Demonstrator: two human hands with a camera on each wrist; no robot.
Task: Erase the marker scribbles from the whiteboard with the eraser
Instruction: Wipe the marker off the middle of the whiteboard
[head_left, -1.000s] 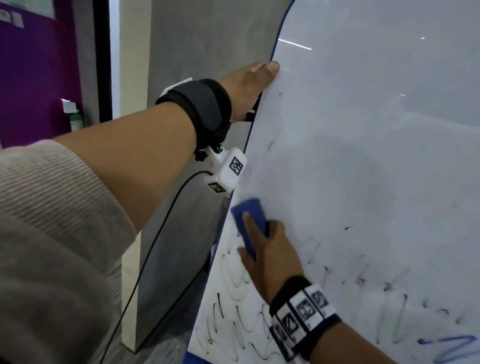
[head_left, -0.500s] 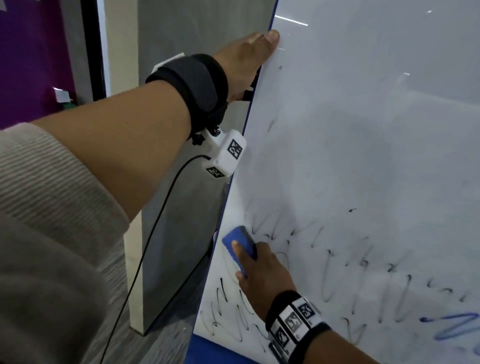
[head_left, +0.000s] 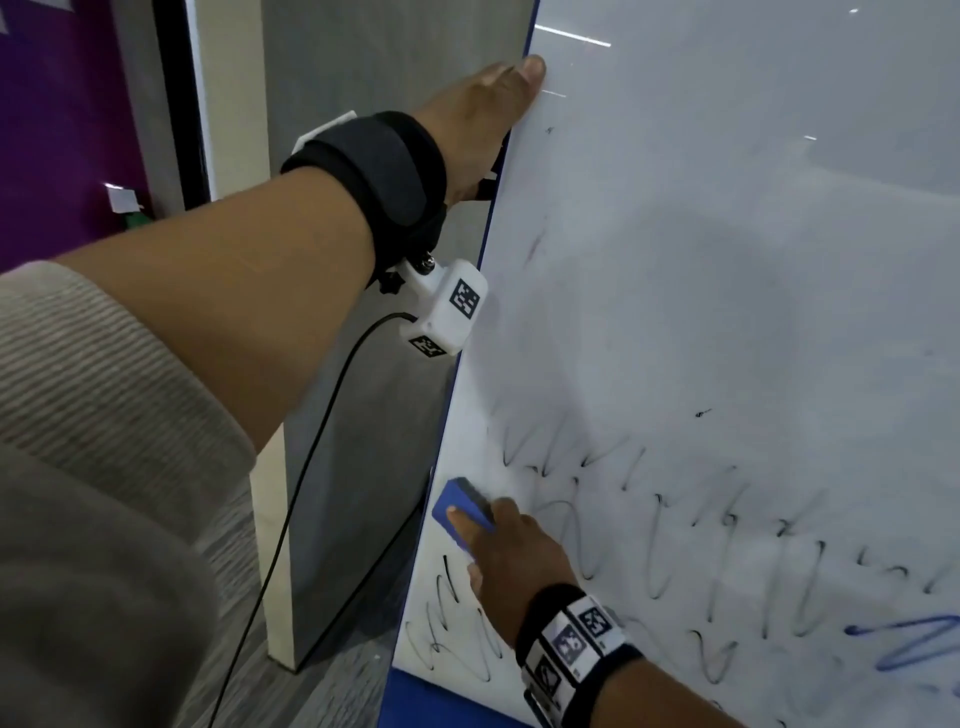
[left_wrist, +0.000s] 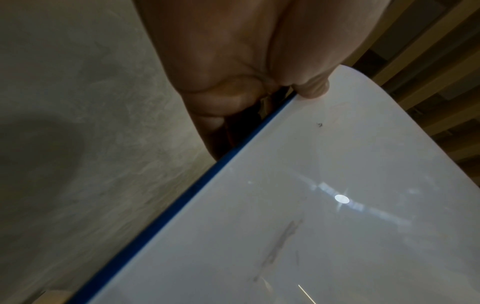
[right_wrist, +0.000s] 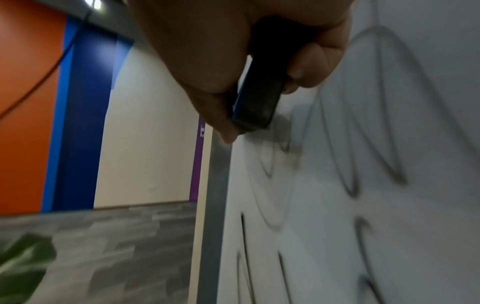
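The whiteboard (head_left: 727, 260) with a blue edge fills the right of the head view. Black marker scribbles (head_left: 649, 545) loop across its lower part, and a blue scribble (head_left: 914, 639) sits at the far right. My right hand (head_left: 509, 556) grips the blue eraser (head_left: 462, 509) and presses its dark felt against the board near the lower left edge. In the right wrist view the eraser (right_wrist: 257, 98) is pinched between thumb and fingers, beside the scribbles (right_wrist: 363, 144). My left hand (head_left: 483, 119) grips the whiteboard's left edge (left_wrist: 233, 156) high up, thumb on the front face.
A grey pillar (head_left: 363, 78) stands just left of the board, with a purple wall (head_left: 62, 130) beyond it. A black cable (head_left: 311, 441) hangs from the left wrist camera. Grey floor (right_wrist: 116, 246) lies below. A blue base (head_left: 426, 701) runs under the board.
My right hand has carried the eraser down the board's left side, from mid-height to the lower scribbles, then held about level. The left hand keeps its grip on the board's edge.
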